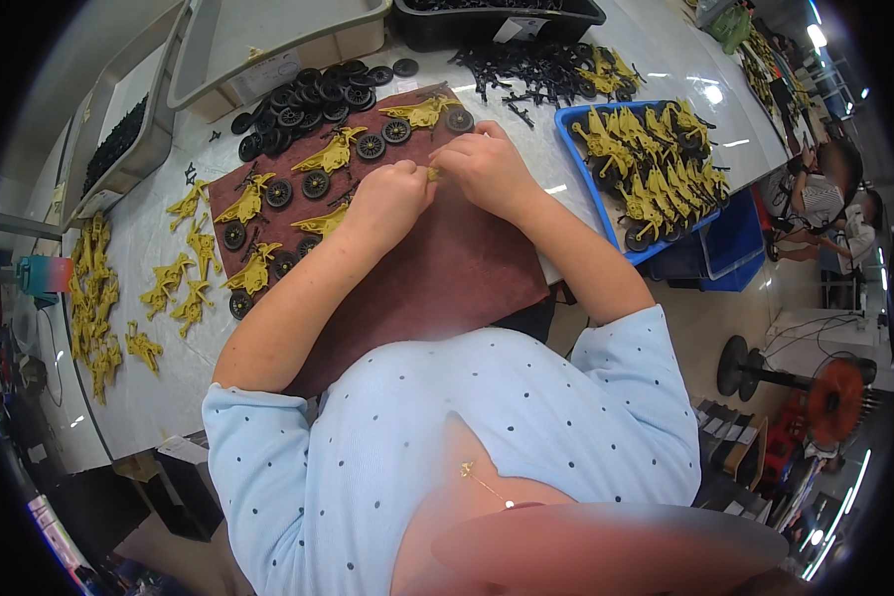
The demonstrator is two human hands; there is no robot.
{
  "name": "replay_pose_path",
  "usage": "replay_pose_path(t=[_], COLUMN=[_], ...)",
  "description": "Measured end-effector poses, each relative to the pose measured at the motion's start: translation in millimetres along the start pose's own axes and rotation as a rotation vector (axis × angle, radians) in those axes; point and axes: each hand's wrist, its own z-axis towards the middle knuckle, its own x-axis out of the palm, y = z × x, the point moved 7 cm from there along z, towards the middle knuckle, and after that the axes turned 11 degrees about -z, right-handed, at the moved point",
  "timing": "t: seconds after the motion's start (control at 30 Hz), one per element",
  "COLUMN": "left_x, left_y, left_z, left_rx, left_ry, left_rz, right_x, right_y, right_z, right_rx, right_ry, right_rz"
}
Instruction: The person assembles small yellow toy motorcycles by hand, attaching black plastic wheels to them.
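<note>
My left hand (392,204) and my right hand (489,171) meet over the upper part of a brown mat (447,268), fingers closed in a pinch. Between their fingertips shows a bit of a yellow plastic part (433,174); my fingers hide most of it. Just beyond my right hand lies a black wheel (459,119), with a yellow toy motorcycle body (425,111) beside it. More yellow bodies (328,151) and black wheels (315,185) are laid out in sets on the mat, to the left of my hands. My left forearm partly covers one set.
A heap of black wheels (308,104) lies at the mat's far edge, small black parts (517,74) farther right. A blue tray (606,214) holds rows of yellow-and-black assemblies. Loose yellow bodies (94,298) lie at left. Grey bins (209,89) and a black bin (447,35) stand behind.
</note>
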Motion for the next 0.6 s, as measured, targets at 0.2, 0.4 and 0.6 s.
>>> replay_pose_path(t=[0.2,0.4,0.6], left_x=[-36.4,-54.1,-74.0], left_y=[-8.8,-31.9,-54.7], left_z=[-5.9,-25.6,-38.1], left_rx=[-0.070,-0.209,0.008], left_ry=[-0.141,-0.210,-0.348], left_rz=[-0.274,-0.597,-0.450], right_x=[-33.0,-3.1,-38.4], right_y=[-22.0,2.5,32.5], right_z=[-6.6,-37.4,-38.9], right_rx=[0.406,0.482,0.303], right_ry=[-0.316,-0.005,-0.214], right_rz=[0.716,1.414,1.344])
